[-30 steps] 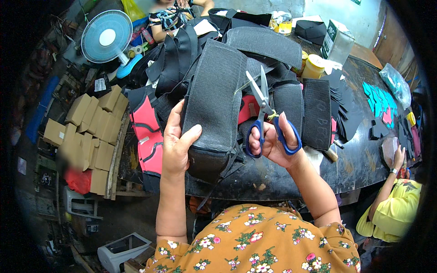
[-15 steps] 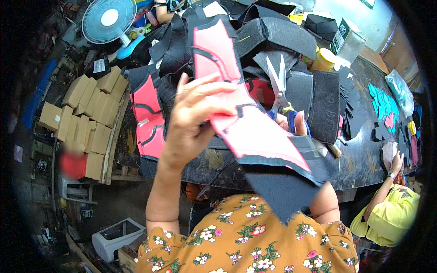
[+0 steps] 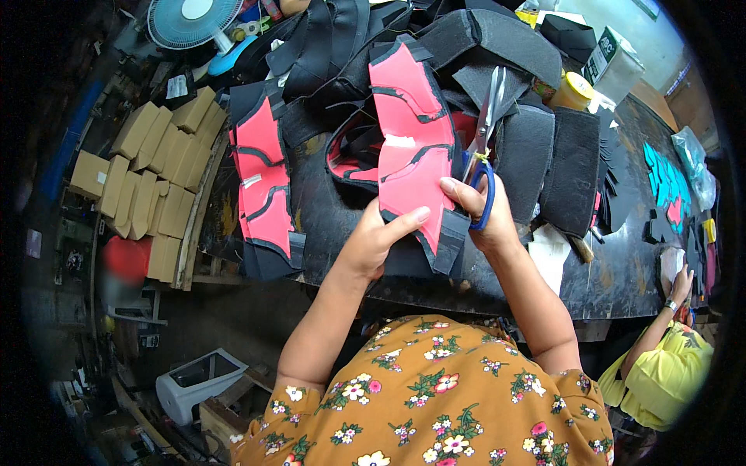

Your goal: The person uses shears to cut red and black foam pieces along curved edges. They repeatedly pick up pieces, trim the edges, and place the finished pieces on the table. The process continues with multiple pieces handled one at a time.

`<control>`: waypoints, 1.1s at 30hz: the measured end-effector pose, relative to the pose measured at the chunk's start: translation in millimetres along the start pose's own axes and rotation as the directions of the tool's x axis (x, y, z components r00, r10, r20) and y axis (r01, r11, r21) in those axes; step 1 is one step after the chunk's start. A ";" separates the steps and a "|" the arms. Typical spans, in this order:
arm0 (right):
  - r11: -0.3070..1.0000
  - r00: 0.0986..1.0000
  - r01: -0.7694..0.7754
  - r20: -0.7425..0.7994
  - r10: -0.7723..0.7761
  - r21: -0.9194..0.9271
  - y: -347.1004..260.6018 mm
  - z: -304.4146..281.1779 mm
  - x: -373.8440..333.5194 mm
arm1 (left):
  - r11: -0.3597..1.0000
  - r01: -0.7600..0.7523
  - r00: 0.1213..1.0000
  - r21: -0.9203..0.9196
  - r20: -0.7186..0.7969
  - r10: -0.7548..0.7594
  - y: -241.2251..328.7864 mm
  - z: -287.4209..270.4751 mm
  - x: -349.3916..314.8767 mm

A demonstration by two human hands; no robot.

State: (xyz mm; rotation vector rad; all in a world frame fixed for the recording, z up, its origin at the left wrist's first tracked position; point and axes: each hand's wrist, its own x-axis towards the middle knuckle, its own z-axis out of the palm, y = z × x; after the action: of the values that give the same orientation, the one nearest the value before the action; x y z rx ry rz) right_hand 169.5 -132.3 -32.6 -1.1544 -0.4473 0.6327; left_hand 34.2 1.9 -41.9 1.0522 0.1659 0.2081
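Observation:
A pink fabric piece with black edging and curved black strips (image 3: pixel 416 167) stands up in front of me, its lower end between my hands. My left hand (image 3: pixel 379 237) is closed on its lower left edge, thumb on the pink face. My right hand (image 3: pixel 491 210) grips blue-handled scissors (image 3: pixel 486 128), blades pointing up and away, while its thumb presses the piece's lower right edge. The fingers behind the piece are hidden. To the left lies a stack of similar pink and black pieces (image 3: pixel 260 175). Another curled pink-edged piece (image 3: pixel 350 155) rests behind the held one.
Black padded panels (image 3: pixel 524 155) and black straps (image 3: pixel 326 39) cover the table's far side. A yellow-lidded tub (image 3: pixel 573 89) and a tin can (image 3: pixel 612 58) stand back right. Cardboard boxes (image 3: pixel 144 167) sit left; a fan (image 3: pixel 194 19) is beyond. A co-worker in yellow (image 3: pixel 668 365) is at right.
The pink piece has swung from a slant to nearly upright and lies flatter to view. My left hand has moved down from its middle to its lower end; my right hand now shows with the scissors.

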 end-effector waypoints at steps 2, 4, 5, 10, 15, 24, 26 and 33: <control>0.988 0.998 0.044 -0.042 -0.051 -0.149 -4.5 -7.0 -5.6 | 0.994 -0.063 0.998 0.085 0.002 0.063 10.5 -1.8 6.5; 0.982 0.989 0.033 0.149 -0.005 -0.186 -19.2 -26.3 -17.1 | 0.969 -0.069 0.998 0.236 0.018 0.066 29.4 -9.9 8.5; 0.986 0.958 0.023 0.287 0.025 -0.164 -26.3 -37.0 -22.5 | 0.953 -0.103 0.994 0.286 0.052 0.092 40.5 -14.8 6.7; 0.802 0.715 0.040 0.578 0.394 -0.596 -53.3 -83.9 -43.1 | 0.916 -0.063 0.998 0.396 0.021 0.060 89.7 -34.9 -2.9; 0.750 0.651 0.041 0.587 0.481 -0.660 -54.6 -81.5 -40.4 | 0.894 -0.077 0.994 0.442 0.108 0.032 102.4 -36.0 -7.1; 0.699 0.581 0.104 0.613 0.536 -0.708 -73.0 -64.3 -20.6 | 0.890 -0.006 0.989 0.456 0.133 -0.061 105.8 -38.5 -9.5; 0.672 0.589 0.137 0.606 0.535 -0.727 -78.4 -62.1 -18.0 | 0.891 0.002 0.990 0.455 0.126 -0.066 105.7 -39.5 -10.2; 0.633 0.623 0.144 0.567 0.539 -0.760 -86.7 -57.2 -15.9 | 0.910 0.002 0.988 0.414 0.139 -0.066 106.5 -41.7 -10.5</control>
State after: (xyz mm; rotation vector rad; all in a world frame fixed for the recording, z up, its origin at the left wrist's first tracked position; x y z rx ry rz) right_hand 213.3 -205.7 28.5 -1.7343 -1.4480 1.2500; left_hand 4.7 85.4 31.2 1.4815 0.0925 0.0598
